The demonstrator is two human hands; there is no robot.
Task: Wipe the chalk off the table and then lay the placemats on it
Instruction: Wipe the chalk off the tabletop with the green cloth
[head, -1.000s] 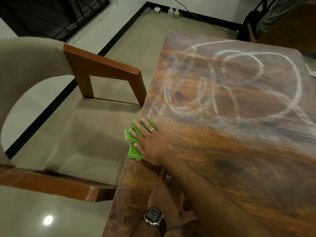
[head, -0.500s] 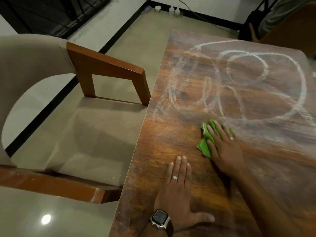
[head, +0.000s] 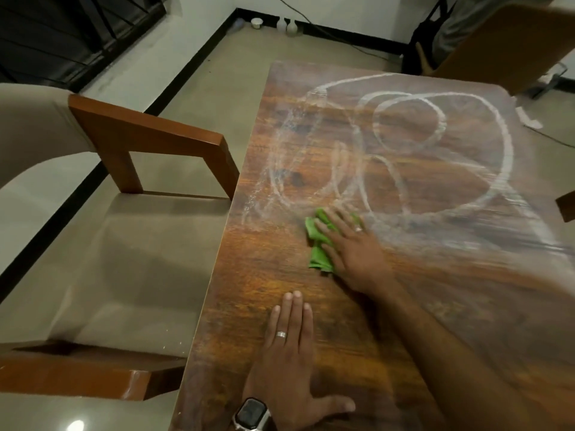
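White chalk loops and smears (head: 404,144) cover the far half of the brown wooden table (head: 264,290). A crumpled green cloth (head: 317,253) lies at the near edge of the chalk, left of the table's middle. My right hand (head: 354,247) presses flat on the cloth with straight fingers, its arm crossing in from the lower right. My left hand (head: 289,368), with a ring and a watch, rests flat on the near part of the table. No placemats are in view.
A beige cushioned chair with wooden armrests (head: 149,135) stands tight against the table's left edge. Another wooden chair (head: 510,42) is at the far right corner, with a seated person behind it. Small white bottles (head: 286,24) stand on the floor by the wall.
My right hand swept the green cloth from the table's left edge toward the middle, then slightly back left. My left hand stays flat on the table.
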